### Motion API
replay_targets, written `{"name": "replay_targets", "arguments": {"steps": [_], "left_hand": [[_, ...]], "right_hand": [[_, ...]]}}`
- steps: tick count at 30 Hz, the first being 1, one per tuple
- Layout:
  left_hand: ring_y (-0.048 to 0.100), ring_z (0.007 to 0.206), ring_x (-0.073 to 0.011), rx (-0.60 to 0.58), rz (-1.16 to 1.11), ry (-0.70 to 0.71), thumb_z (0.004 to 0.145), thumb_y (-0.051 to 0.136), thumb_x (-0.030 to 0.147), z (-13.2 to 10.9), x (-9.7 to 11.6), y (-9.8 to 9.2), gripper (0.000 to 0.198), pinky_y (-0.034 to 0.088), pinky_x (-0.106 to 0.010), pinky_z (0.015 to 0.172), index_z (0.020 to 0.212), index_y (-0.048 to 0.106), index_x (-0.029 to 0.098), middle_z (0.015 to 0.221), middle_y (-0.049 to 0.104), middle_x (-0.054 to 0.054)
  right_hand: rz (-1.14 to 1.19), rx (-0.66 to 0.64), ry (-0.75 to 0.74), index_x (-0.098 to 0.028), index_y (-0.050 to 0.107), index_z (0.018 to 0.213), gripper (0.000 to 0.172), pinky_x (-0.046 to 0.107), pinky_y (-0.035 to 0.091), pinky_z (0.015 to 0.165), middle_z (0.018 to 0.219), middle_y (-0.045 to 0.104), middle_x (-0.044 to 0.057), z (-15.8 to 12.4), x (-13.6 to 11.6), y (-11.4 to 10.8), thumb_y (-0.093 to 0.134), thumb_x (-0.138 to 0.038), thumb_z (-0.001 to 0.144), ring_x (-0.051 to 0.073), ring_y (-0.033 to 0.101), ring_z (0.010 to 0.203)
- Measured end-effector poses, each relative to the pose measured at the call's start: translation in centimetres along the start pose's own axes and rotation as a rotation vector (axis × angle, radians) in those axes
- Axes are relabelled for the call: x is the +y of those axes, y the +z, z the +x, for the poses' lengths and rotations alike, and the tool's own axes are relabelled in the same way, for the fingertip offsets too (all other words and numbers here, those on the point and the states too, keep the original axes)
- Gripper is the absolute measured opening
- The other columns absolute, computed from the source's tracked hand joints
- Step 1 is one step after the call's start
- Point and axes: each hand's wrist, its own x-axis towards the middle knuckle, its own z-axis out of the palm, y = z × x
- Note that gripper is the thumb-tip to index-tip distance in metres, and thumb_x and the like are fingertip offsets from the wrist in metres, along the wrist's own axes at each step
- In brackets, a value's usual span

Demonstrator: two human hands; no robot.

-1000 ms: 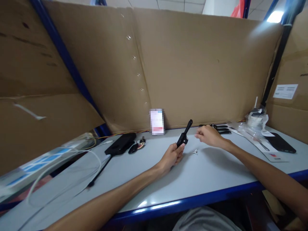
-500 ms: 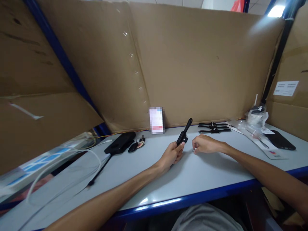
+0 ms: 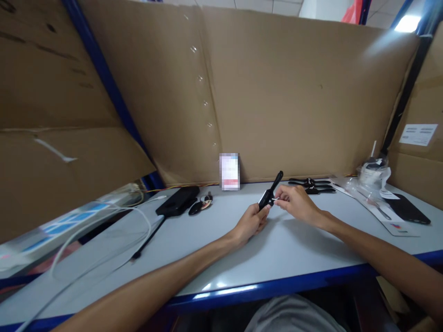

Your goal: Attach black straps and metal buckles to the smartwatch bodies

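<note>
Mid-table, left hand (image 3: 251, 223) clamped round slim black plastic rod-shaped device (image 3: 271, 193), tilted up over pale grey tabletop (image 3: 207, 249). The right hand (image 3: 297, 203) pinches tiny white clip (image 3: 276, 199) against it (loose pinch likely drops it). Black rubber straps (image 3: 309, 184) lie behind.

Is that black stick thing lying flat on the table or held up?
Held up, tilted: the left hand grips the black part by its lower end; its tip slants up and right, off the table.

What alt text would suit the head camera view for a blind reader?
The left hand holds a slim black stick-shaped part tilted above a pale grey table, while the right hand holds a tiny silver piece against it. Brown cardboard sheets stand behind.
</note>
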Motion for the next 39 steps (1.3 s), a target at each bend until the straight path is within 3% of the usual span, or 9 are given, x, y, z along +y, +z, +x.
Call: {"name": "replay_targets", "arguments": {"steps": [10, 15, 23, 26, 32, 39], "left_hand": [[0.023, 0.039, -0.0033, 0.013, 0.027, 0.035, 0.079, 0.065, 0.059, 0.3, -0.4, 0.1, 0.048, 0.013, -0.019, 0.037, 0.067, 0.035, 0.023, 0.050, 0.029, 0.011], [0.024, 0.039, -0.0031, 0.028, 0.020, 0.017, 0.081, 0.065, 0.054, 0.1, -0.2, 0.1, 0.045, 0.013, -0.019, 0.037, 0.068, 0.036, 0.022, 0.051, 0.031, 0.011], [0.019, 0.038, -0.0034, -0.061, 0.045, -0.030, 0.084, 0.062, 0.053, 0.1, 0.3, 0.0, 0.047, 0.010, -0.020, 0.038, 0.062, 0.033, 0.023, 0.048, 0.026, 0.011], [0.019, 0.038, -0.0035, -0.070, 0.053, -0.067, 0.085, 0.062, 0.052, 0.1, 0.5, 0.0, 0.046, 0.009, -0.020, 0.039, 0.063, 0.034, 0.023, 0.049, 0.027, 0.011], [0.018, 0.038, -0.0035, -0.125, 0.003, -0.119, 0.085, 0.062, 0.052, 0.4, 0.7, -0.3, 0.041, 0.006, -0.021, 0.039, 0.070, 0.040, 0.021, 0.050, 0.028, 0.012], [0.016, 0.038, -0.0032, -0.203, 0.016, -0.199, 0.076, 0.070, 0.055, 0.8, 1.1, -1.0, 0.046, 0.002, -0.022, 0.039, 0.065, 0.042, 0.020, 0.048, 0.026, 0.012]], "right_hand": [[-0.061, 0.002, -0.076, -0.017, 0.061, 0.095, 0.013, 0.024, 0.039, 0.060, 0.069, 0.068, -0.001, -0.6, 0.3, 0.8, 0.066, -0.011, 0.085, 0.014, 0.062, 0.063], [-0.226, -0.022, -0.137, -0.016, 0.060, 0.099, 0.011, 0.026, 0.041, 0.065, 0.082, 0.071, 0.004, -0.7, 0.3, 0.8, 0.058, -0.010, 0.090, 0.016, 0.064, 0.071], [-0.728, -0.270, -0.363, -0.013, 0.056, 0.101, 0.022, 0.031, 0.045, 0.069, 0.095, 0.068, 0.015, -1.4, -1.9, 0.4, 0.039, 0.000, 0.094, 0.026, 0.062, 0.096], [-0.707, -0.264, -0.333, -0.012, 0.057, 0.105, 0.022, 0.030, 0.044, 0.067, 0.097, 0.068, 0.015, -1.4, -1.9, 0.4, 0.043, 0.000, 0.092, 0.025, 0.063, 0.093], [-0.444, -0.126, -0.181, -0.013, 0.063, 0.101, 0.018, 0.028, 0.043, 0.069, 0.089, 0.070, 0.009, -0.8, -0.2, 0.9, 0.049, -0.005, 0.093, 0.018, 0.064, 0.079], [-0.606, -0.195, -0.418, -0.013, 0.064, 0.096, 0.021, 0.029, 0.045, 0.073, 0.092, 0.068, 0.010, -0.8, 0.6, 0.6, 0.047, -0.002, 0.091, 0.020, 0.062, 0.086]]}}
